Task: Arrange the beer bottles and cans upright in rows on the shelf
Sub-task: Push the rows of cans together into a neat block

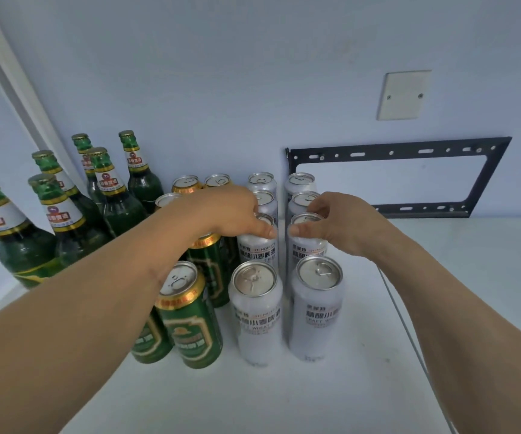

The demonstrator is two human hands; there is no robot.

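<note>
Several green beer bottles (113,195) stand upright at the left of the white shelf (347,386). Green cans (187,314) stand in rows beside them, partly hidden by my left forearm. Two rows of white cans run back toward the wall. My left hand (231,214) grips the top of a white can (257,250) in the left white row. My right hand (334,227) grips the top of a white can (307,249) in the right white row. Two more white cans (256,311) (315,308) stand upright in front of them.
A black metal bracket (393,180) is fixed to the wall behind the shelf at right, with a blank white wall plate (404,95) above it. A seam (409,333) runs along the shelf right of the cans. A white frame (12,89) slants at the left.
</note>
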